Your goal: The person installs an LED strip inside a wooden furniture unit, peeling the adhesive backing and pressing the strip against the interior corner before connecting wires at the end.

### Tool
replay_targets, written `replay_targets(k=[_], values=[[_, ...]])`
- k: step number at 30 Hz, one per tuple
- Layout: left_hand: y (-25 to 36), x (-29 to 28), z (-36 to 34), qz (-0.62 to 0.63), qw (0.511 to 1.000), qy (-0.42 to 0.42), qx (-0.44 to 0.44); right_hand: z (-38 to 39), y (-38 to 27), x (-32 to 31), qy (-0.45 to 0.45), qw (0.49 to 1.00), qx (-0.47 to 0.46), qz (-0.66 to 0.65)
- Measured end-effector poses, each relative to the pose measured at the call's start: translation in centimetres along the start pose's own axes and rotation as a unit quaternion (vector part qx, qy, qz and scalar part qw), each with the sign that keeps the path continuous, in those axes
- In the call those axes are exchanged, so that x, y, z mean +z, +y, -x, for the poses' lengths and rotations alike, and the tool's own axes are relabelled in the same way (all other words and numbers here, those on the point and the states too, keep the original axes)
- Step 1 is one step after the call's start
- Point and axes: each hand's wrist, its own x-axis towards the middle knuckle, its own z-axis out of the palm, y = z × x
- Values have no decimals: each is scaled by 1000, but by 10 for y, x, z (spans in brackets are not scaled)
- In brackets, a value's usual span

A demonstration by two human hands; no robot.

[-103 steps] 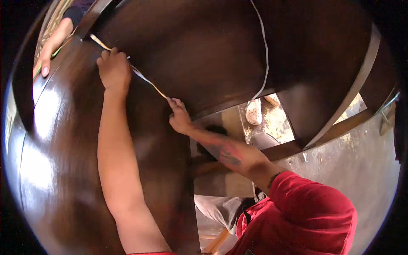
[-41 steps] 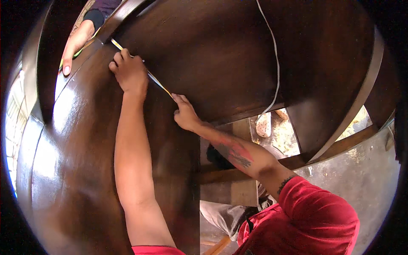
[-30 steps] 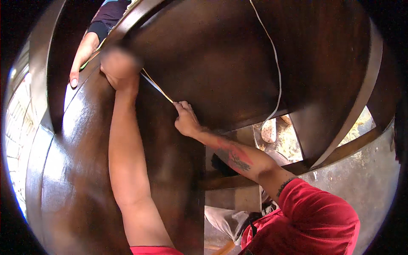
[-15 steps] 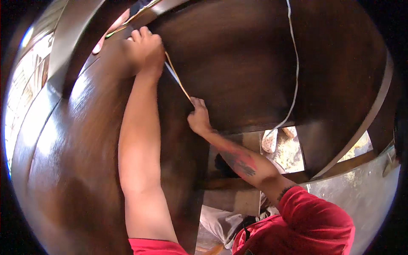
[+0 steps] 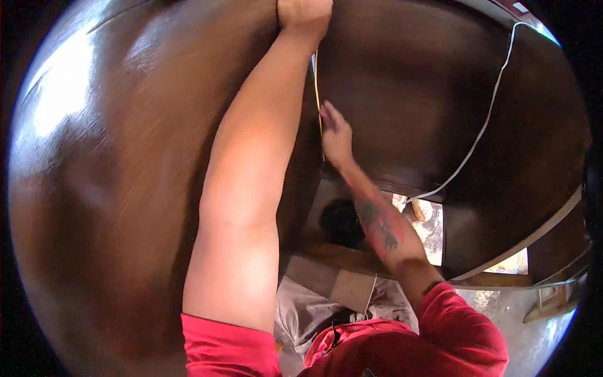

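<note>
Inside a dark glossy wooden piece of furniture [image 5: 402, 107], my left hand [image 5: 303, 14] is cut off at the top edge, its fingers out of view. From beneath it a thin yellow-and-white cord [image 5: 316, 81] runs down along the seam between two panels. My right hand [image 5: 336, 132] is at this cord, fingers partly stretched and blurred against it; whether they grip it I cannot tell. The cord shows below those fingertips too. A separate white cable [image 5: 480, 135] hangs in a loose curve to the right.
A curved rail [image 5: 540, 232] crosses the lower right, near openings showing bright floor and pale speckled objects [image 5: 422, 210]. Below are a board [image 5: 352, 290], my legs in grey trousers [image 5: 295, 298] and a grey floor [image 5: 487, 301].
The view has swung, bringing my left hand to the top edge and my right hand rightward. The co-worker's hand has left view. The cord now extends below my right fingertips.
</note>
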Motion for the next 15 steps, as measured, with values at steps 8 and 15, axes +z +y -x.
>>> replay_targets(k=[8, 15], values=[[-8, 0, 0, 2, 1000, 26, 15, 37, 10, -7, -58, 973, 172, 141], [-4, 5, 1, -10, 999, 44, 14, 4, -17, 0, -17, 996, 57, 61]])
